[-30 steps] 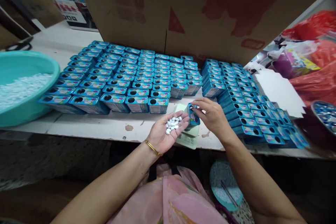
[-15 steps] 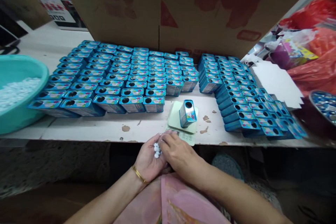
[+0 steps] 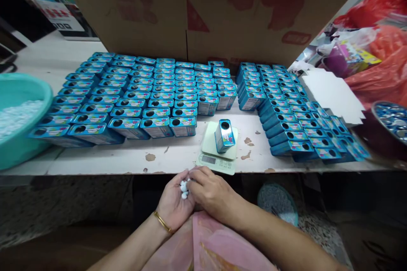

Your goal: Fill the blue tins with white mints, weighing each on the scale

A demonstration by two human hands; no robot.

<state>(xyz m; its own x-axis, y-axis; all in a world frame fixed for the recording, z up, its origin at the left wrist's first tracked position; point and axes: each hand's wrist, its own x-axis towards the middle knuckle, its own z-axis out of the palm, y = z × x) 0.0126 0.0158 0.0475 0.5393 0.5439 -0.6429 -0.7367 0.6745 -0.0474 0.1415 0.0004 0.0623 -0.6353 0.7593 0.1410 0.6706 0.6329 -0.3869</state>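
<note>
My left hand (image 3: 175, 203) is cupped palm up in front of the table edge, with several small white candies (image 3: 184, 187) in it. Over that palm my right hand (image 3: 210, 190) bends its fingers together onto the candies; its fingertips partly hide them. Just beyond the hands, a pale green kitchen scale (image 3: 211, 164) sits at the table's front edge. One blue tin (image 3: 225, 137) stands upright on its plate, a dark round hole in its top. The scale's display is too blurred to read.
Rows of blue tins (image 3: 155, 127) stand on the left, and more rows (image 3: 295, 148) on the right. A turquoise basin (image 3: 44, 97) of white candies is far left. Behind rises a large cardboard box (image 3: 171, 8). At right are white card sheets (image 3: 330, 93) and a dark red bowl (image 3: 370, 135).
My hands have shifted slightly left and down in the view, away from the scale, whose display now shows. The right fingers have moved over the candies. The tin has stayed on the scale.
</note>
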